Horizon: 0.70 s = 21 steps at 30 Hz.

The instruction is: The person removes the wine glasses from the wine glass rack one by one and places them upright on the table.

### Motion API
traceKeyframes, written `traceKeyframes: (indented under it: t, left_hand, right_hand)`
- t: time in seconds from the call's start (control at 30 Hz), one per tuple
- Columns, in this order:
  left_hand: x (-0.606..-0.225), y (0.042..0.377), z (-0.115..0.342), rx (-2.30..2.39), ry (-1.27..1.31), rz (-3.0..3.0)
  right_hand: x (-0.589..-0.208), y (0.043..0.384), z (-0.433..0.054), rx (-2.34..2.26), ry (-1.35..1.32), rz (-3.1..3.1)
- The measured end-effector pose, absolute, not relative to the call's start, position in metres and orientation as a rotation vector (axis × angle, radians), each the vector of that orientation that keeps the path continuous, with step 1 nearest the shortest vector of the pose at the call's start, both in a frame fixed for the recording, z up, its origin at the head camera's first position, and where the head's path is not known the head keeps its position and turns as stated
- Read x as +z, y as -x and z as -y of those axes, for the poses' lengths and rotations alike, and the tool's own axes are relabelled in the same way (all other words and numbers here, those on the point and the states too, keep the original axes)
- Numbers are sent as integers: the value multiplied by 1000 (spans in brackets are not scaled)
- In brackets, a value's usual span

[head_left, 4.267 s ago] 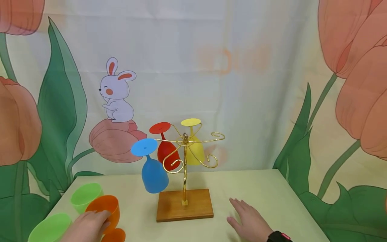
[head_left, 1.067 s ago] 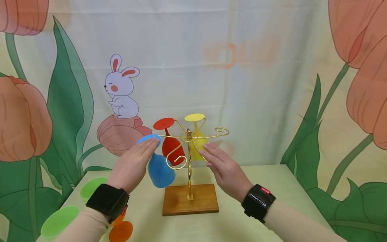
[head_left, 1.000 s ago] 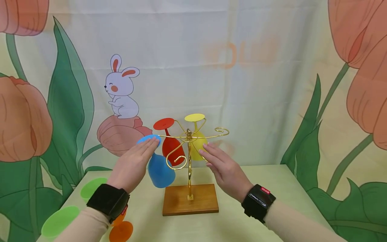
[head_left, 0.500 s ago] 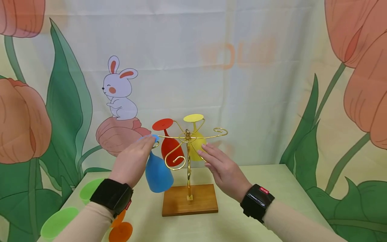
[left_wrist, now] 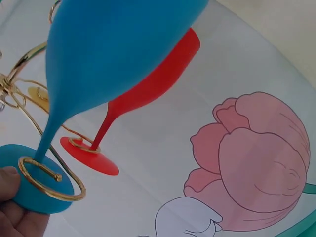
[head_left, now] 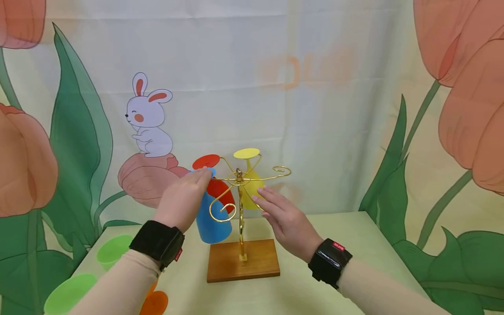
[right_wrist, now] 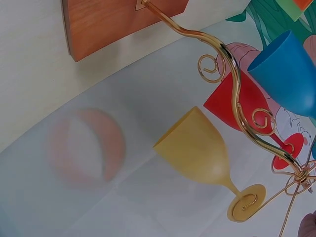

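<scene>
In the head view my left hand [head_left: 183, 197] pinches the foot of a blue plastic goblet [head_left: 214, 225], which hangs upside down at the left of a gold wire wine glass rack [head_left: 241, 218]. The left wrist view shows the thumb on the blue foot [left_wrist: 54, 190] and the stem inside a curled hook [left_wrist: 74, 190]. My right hand [head_left: 291, 223] holds the rack's front right arm; its curled end is hidden by the fingers. Behind hang a red goblet [head_left: 220, 190] and a yellow goblet [right_wrist: 195, 148], both upside down.
The rack stands on a wooden base [head_left: 244, 264] on a pale table [head_left: 311, 293]. At the left are two green goblets [head_left: 71, 291] and orange ones [head_left: 155, 302], partly behind my left arm. A printed curtain [head_left: 330, 131] hangs behind.
My left hand has left an orange goblet and taken the blue goblet's foot, shifting it slightly right, nearer the red one. My right hand has come up from the table's right side to the rack.
</scene>
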State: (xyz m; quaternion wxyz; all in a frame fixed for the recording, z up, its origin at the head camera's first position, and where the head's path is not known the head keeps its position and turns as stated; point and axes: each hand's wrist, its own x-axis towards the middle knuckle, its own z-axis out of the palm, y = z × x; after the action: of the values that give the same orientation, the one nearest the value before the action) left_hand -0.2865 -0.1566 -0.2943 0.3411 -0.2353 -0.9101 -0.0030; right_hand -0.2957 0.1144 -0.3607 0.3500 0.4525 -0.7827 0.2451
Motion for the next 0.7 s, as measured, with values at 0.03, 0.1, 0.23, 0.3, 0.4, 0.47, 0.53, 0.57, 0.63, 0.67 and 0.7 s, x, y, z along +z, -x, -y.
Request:
traceKeyframes:
  t: [0.03,0.1,0.23,0.3,0.4,0.47,0.53,0.57,0.63,0.67,0.7]
  left_hand:
    - [-296,285,157,-8,634,2352]
    - [-300,282,158,-9,666,2324]
    - [-306,274,159,-13,705,2292]
    - [-308,269,160,-18,716,2295]
    - [-311,263,162,-46,731,2306]
    - [-312,258,165,-71,751,2313]
    - [-315,253,170,-86,774,2317]
    - [-316,249,173,-91,786,2316]
    - [-319,243,178,-97,809,2308]
    - [-321,239,181,-102,816,2300]
    - [-323,236,184,-104,819,2291]
  right_hand:
    - [-360,296,-113,634,-1176,2025]
    - [-360,296,-111,630,-1183,2020]
    - [-359,296,-111,628,-1189,2025]
    - [-359,296,-112,630,-1189,2029]
    - [-360,296,-113,630,-1183,2042]
    - [-360,296,-113,630,-1180,2050]
    - [-360,296,-114,626,-1177,2057]
    - [-360,295,-114,626,-1178,2056]
    - [-360,295,-114,622,-1177,2056]
    - [-359,294,-114,622,-1179,2053]
    - [-359,294,-114,621,-1179,2050]
